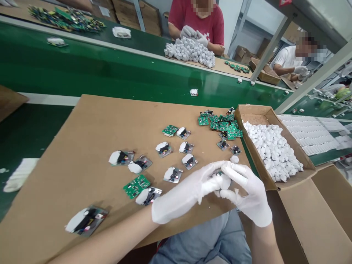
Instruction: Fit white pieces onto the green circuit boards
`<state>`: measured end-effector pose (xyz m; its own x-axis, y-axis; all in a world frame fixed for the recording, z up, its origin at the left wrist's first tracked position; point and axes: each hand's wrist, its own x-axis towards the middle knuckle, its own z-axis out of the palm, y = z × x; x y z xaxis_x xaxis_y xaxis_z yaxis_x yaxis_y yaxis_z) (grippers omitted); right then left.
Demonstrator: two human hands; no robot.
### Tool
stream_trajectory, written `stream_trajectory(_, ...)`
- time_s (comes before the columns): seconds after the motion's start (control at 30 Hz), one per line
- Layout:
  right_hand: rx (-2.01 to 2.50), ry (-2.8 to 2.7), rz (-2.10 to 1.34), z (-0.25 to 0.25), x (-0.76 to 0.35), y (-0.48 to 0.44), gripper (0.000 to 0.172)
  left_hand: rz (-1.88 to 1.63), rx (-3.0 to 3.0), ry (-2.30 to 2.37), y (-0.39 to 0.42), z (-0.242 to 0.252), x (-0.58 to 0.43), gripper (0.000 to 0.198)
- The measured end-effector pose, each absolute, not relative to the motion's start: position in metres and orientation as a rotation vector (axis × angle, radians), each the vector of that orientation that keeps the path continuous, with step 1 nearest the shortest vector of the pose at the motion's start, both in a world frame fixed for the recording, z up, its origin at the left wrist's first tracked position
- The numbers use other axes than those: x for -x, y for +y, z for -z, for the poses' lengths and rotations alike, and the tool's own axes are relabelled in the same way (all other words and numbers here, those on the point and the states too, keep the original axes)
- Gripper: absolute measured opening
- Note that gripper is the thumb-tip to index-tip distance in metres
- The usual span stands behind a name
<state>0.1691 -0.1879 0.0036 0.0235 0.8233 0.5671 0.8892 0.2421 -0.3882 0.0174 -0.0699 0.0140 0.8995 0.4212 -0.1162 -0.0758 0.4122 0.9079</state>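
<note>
Both hands wear white gloves and meet above the near right edge of the brown board point(90, 146). My left hand point(199, 183) has its fingers closed around a white piece point(225, 181). My right hand point(249, 192) pinches at the same piece from the right, thumb below and fingers above. Most of the piece is hidden by the gloves. Just beyond the fingers lies a small white lump point(234, 159). Left of the hands are several circuit boards with white pieces on them, one point(172, 175) close to my left hand. A green circuit board point(136, 186) lies among them.
A pile of green circuit boards point(232, 131) sits at the board's far right, beside a cardboard box point(298, 152) of white pieces. Beyond runs a green conveyor point(123, 77) carrying a small assembly point(194, 92). Two people in gloves work across it. An open carton stands at lower right.
</note>
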Motion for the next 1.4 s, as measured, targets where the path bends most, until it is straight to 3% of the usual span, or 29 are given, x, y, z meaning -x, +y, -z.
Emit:
stream_trajectory(0.17, 1.447, -1.481, -0.017, 0.001, -0.162, -0.196, 0.043, -0.176, -0.648, 0.064, -0.069, 0.001, -0.019, 0.038)
stream_trajectory(0.4, 1.341, -1.278, -0.167, 0.002, -0.144, -0.193, 0.030, -0.151, -0.711, 0.023, -0.075, -0.002, -0.020, 0.047)
stream_trajectory(0.57, 1.311, -1.290, -0.343, -0.011, -0.143, -0.191, 0.040, -0.279, -0.752, -0.007, -0.076, -0.008, -0.021, 0.038)
stream_trajectory(0.7, 1.384, -1.166, -0.360, -0.014, -0.136, -0.185, 0.017, -0.285, -0.765, 0.067, -0.078, -0.002, -0.021, 0.043)
stream_trajectory(0.8, 1.391, -1.196, -0.192, -0.009, -0.130, -0.180, 0.028, -0.290, -0.728, 0.127, -0.079, 0.002, -0.021, 0.049)
stream_trajectory(0.9, 1.418, -1.286, -0.062, -0.004, -0.129, -0.181, 0.028, -0.310, -0.735, 0.114, -0.079, -0.001, -0.021, 0.041)
stream_trajectory(1.07, 1.429, -1.295, -0.160, 0.001, -0.130, -0.190, 0.048, -0.341, -0.806, 0.072, -0.077, -0.007, -0.019, 0.040)
stream_trajectory(1.2, 1.453, -1.351, -0.076, 0.004, -0.123, -0.189, 0.037, -0.316, -0.828, 0.133, -0.078, -0.003, -0.017, 0.039)
stream_trajectory(1.4, 1.435, -1.444, 0.001, 0.004, -0.126, -0.192, 0.042, -0.329, -0.774, 0.069, -0.079, -0.004, -0.018, 0.038)
